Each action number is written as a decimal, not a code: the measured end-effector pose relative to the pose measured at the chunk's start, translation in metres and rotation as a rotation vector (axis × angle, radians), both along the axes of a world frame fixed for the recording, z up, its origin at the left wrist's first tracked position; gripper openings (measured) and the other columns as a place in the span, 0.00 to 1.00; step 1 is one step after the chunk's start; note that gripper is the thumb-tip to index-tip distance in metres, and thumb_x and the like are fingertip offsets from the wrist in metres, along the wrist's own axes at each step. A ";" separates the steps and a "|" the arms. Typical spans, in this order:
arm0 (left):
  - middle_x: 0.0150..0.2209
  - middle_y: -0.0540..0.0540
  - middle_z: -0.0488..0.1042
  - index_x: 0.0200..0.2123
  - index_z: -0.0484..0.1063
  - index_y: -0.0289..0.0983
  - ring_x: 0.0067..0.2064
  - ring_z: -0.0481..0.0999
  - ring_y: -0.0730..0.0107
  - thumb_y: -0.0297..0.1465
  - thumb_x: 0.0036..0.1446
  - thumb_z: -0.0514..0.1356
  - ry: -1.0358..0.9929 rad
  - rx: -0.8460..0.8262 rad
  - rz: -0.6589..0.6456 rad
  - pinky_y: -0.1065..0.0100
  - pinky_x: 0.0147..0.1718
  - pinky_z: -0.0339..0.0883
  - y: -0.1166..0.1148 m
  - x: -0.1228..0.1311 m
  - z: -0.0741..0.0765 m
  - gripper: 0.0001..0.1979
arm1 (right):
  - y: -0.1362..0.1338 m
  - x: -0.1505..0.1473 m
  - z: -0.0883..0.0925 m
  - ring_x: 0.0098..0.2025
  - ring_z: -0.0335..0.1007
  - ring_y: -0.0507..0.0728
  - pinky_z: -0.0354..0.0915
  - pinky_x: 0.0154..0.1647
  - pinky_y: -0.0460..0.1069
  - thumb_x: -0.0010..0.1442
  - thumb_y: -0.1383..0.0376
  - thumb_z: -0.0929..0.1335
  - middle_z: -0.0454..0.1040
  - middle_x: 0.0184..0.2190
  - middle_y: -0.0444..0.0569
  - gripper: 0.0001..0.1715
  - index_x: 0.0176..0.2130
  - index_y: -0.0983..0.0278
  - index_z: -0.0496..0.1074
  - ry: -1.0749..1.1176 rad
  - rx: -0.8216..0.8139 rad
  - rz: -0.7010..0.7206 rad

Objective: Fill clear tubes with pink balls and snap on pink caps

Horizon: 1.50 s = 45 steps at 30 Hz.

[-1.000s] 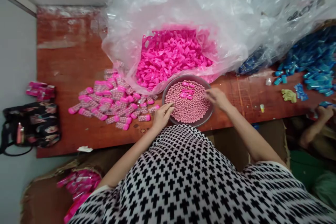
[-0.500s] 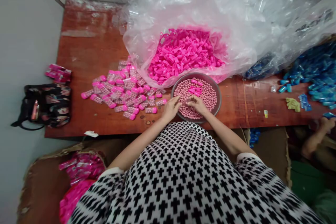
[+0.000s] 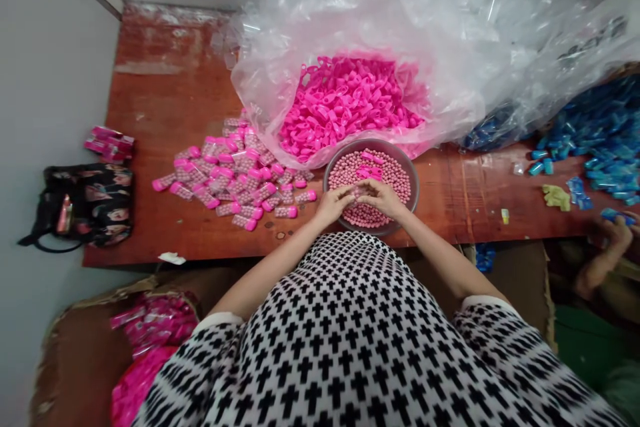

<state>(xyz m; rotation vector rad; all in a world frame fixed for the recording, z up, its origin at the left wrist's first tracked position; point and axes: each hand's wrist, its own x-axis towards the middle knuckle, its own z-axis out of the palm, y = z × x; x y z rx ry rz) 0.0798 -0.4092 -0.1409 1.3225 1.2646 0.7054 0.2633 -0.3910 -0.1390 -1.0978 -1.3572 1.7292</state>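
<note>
Already many filled tubes (image 3: pixel 235 180) lie left of the bowl (image 3: pixel 413 177); the left hand (image 3: pixel 334 203) and right hand (image 3: pixel 381 195) pinch together over pink balls (image 3: pixel 395 177), though what they hold is hidden; lots of caps (image 3: pixel 350 103) wait.

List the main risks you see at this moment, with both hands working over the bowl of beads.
1. The round metal bowl of small pink beads sits close to the red wooden table's near edge; a nudge from the left hand or right hand might tip it and spill beads.
2. The clear plastic bag of bright pink caps leans against the bowl; caps could slide in.
</note>
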 end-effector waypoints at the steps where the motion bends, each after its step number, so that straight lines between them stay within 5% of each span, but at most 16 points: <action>1: 0.50 0.42 0.74 0.51 0.71 0.33 0.51 0.74 0.59 0.31 0.53 0.59 0.016 0.002 -0.005 0.58 0.53 0.65 -0.001 0.000 -0.001 0.21 | 0.000 0.002 -0.002 0.40 0.70 0.56 0.65 0.46 0.54 0.49 0.60 0.72 0.73 0.37 0.47 0.20 0.43 0.60 0.70 -0.060 0.030 -0.025; 4: 0.52 0.42 0.72 0.53 0.69 0.35 0.53 0.72 0.60 0.32 0.53 0.60 0.076 -0.005 0.023 0.58 0.55 0.63 -0.004 -0.007 -0.004 0.22 | 0.001 0.003 -0.013 0.42 0.69 0.58 0.63 0.46 0.54 0.54 0.63 0.68 0.73 0.39 0.51 0.13 0.41 0.62 0.71 -0.435 0.186 -0.037; 8: 0.50 0.40 0.74 0.52 0.69 0.34 0.49 0.75 0.61 0.32 0.55 0.59 0.125 -0.018 0.118 0.58 0.51 0.68 -0.007 -0.025 -0.005 0.21 | 0.004 -0.013 -0.033 0.47 0.66 0.61 0.59 0.50 0.54 0.58 0.72 0.62 0.73 0.39 0.60 0.11 0.34 0.67 0.73 -0.918 0.357 0.326; 11: 0.48 0.40 0.75 0.50 0.71 0.34 0.47 0.76 0.61 0.31 0.55 0.58 0.238 0.042 0.169 0.58 0.49 0.68 -0.007 -0.031 0.000 0.19 | 0.007 -0.028 -0.047 0.47 0.67 0.59 0.60 0.50 0.53 0.57 0.73 0.63 0.73 0.42 0.59 0.11 0.38 0.68 0.73 -0.884 0.357 0.410; 14: 0.47 0.41 0.76 0.49 0.72 0.35 0.46 0.76 0.61 0.30 0.54 0.59 0.338 0.130 0.140 0.58 0.49 0.67 -0.005 -0.026 0.005 0.18 | 0.008 -0.029 -0.051 0.45 0.68 0.56 0.61 0.50 0.52 0.56 0.68 0.65 0.74 0.43 0.53 0.13 0.43 0.65 0.71 -0.656 0.261 0.203; 18: 0.48 0.42 0.75 0.51 0.70 0.36 0.47 0.75 0.61 0.29 0.52 0.61 0.302 0.160 0.039 0.60 0.50 0.66 0.000 -0.010 0.003 0.21 | -0.001 -0.013 -0.034 0.39 0.70 0.54 0.65 0.46 0.52 0.51 0.61 0.70 0.74 0.36 0.44 0.16 0.41 0.61 0.71 -0.138 0.019 -0.090; 23: 0.43 0.43 0.77 0.45 0.73 0.32 0.45 0.75 0.61 0.34 0.56 0.57 0.097 0.064 -0.009 0.61 0.47 0.67 0.004 0.003 -0.004 0.16 | -0.003 0.002 -0.011 0.39 0.70 0.53 0.67 0.45 0.51 0.46 0.61 0.74 0.73 0.35 0.44 0.20 0.40 0.60 0.70 0.083 -0.039 -0.153; 27: 0.45 0.43 0.76 0.46 0.73 0.32 0.45 0.75 0.60 0.36 0.53 0.59 0.057 0.003 -0.005 0.61 0.48 0.67 0.006 0.002 0.001 0.19 | 0.009 0.017 -0.003 0.40 0.70 0.54 0.68 0.45 0.52 0.50 0.56 0.72 0.74 0.38 0.46 0.23 0.45 0.59 0.70 0.037 0.058 -0.148; 31: 0.48 0.42 0.75 0.48 0.73 0.33 0.49 0.73 0.60 0.37 0.53 0.59 0.068 0.062 -0.028 0.61 0.52 0.63 0.010 -0.002 0.009 0.21 | 0.018 0.025 0.008 0.45 0.68 0.55 0.67 0.46 0.52 0.55 0.56 0.70 0.71 0.46 0.50 0.23 0.50 0.58 0.69 -0.170 0.402 0.085; 36: 0.45 0.45 0.77 0.48 0.74 0.36 0.46 0.75 0.62 0.37 0.56 0.57 0.047 0.141 -0.173 0.62 0.49 0.64 0.018 -0.008 0.016 0.18 | 0.022 0.019 0.019 0.45 0.68 0.56 0.65 0.47 0.53 0.62 0.58 0.63 0.72 0.42 0.53 0.18 0.50 0.61 0.69 -0.360 0.726 0.275; 40: 0.42 0.45 0.78 0.44 0.76 0.37 0.44 0.75 0.62 0.35 0.55 0.59 0.049 0.178 -0.250 0.63 0.46 0.65 0.024 -0.014 0.013 0.15 | 0.018 0.014 0.016 0.39 0.69 0.54 0.65 0.41 0.49 0.61 0.58 0.64 0.74 0.38 0.51 0.17 0.47 0.64 0.69 -0.402 0.729 0.314; 45: 0.37 0.45 0.78 0.40 0.77 0.36 0.40 0.75 0.64 0.35 0.54 0.60 0.112 0.173 -0.181 0.64 0.43 0.67 0.025 -0.021 0.001 0.12 | 0.006 0.023 -0.004 0.33 0.69 0.52 0.63 0.36 0.46 0.61 0.58 0.64 0.74 0.31 0.48 0.13 0.38 0.65 0.71 -0.514 0.577 0.307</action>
